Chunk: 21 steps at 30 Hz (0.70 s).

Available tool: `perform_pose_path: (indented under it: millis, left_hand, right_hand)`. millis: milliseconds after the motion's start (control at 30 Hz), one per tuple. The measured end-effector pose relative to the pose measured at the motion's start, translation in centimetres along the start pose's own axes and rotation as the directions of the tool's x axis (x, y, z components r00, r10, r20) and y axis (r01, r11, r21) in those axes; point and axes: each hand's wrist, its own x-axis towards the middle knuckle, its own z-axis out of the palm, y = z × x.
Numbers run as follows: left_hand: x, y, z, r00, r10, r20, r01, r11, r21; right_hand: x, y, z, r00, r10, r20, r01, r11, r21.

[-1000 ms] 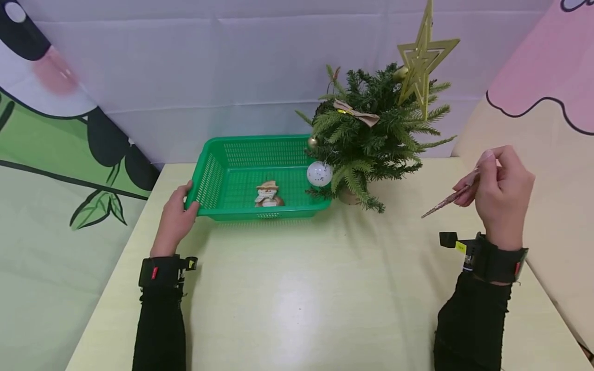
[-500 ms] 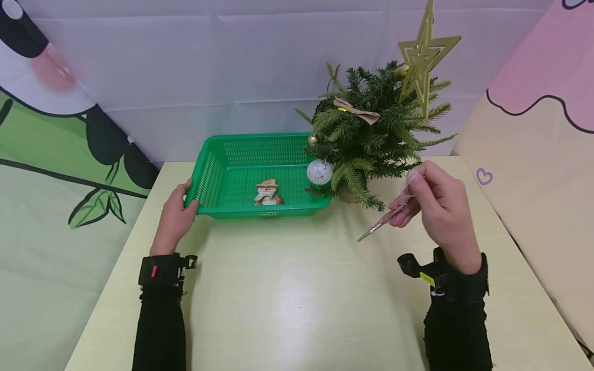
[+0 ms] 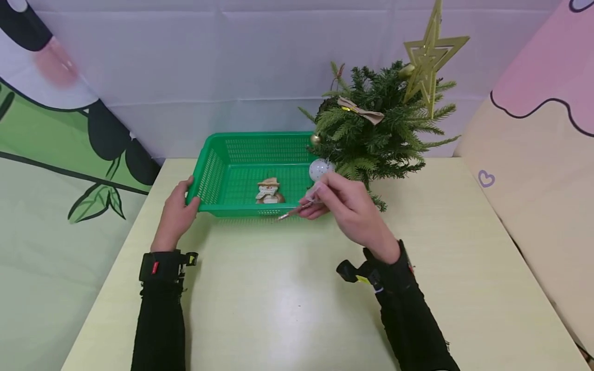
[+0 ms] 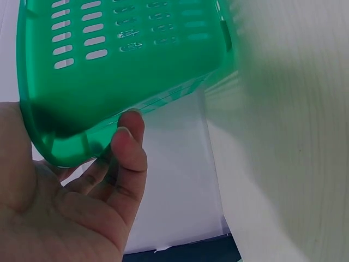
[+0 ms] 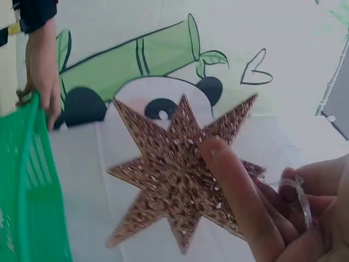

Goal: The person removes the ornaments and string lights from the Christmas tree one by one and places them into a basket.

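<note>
My left hand (image 3: 174,216) grips the left end of a green plastic basket (image 3: 255,135), its thumb at the rim. In the left wrist view, the curled fingers (image 4: 128,155) come up from under the rim. My right hand (image 3: 352,208) pinches a rose-gold glittery star ornament (image 5: 174,169) with several points and a clear hanging loop (image 5: 300,199). From the head view this ornament appears edge-on, overlapping the basket's front rim near its right side. Inside the basket lies a small snowman ornament (image 3: 269,191) with a brown hat.
Behind the right hand stands a small Christmas tree (image 3: 371,144), overlapping the basket's right end. It carries a white speckled ball (image 3: 319,168), a beige bow (image 3: 366,112) and a large gold star (image 3: 429,56). A printed cloth (image 3: 162,67) hangs behind the pale table (image 3: 260,288).
My right hand has swept left from beside the tree to the basket's front right, carrying the glittery star. The left hand stays on the basket, which keeps its place.
</note>
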Motion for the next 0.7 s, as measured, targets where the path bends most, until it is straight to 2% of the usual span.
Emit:
perform_pose_path:
  millis: [267,433,533,700]
  left_hand:
    - [0.2,-0.1,0.0,1.000,-0.005,0.002,0.005,1.000,-0.004]
    - [0.2,0.0,0.0,1.000,-0.006,0.008,0.006,1.000,-0.008]
    - [0.2,0.0,0.1,1.000,-0.010,0.017,0.010,1.000,-0.007]
    - [0.2,-0.2,0.0,1.000,-0.017,0.016,0.017,1.000,0.002]
  right_hand:
    - [3.8,4.3,5.6,0.997,0.062,-0.044,-0.060,0.997,0.056]
    - [5.3,7.8,8.6,0.983,0.161,-0.093,-0.146,0.978,0.150]
    - [5.7,9.6,9.2,0.959,0.265,-0.101,-0.230,0.936,0.267]
    - [6.0,11.7,8.8,0.883,0.461,-0.092,-0.358,0.787,0.502]
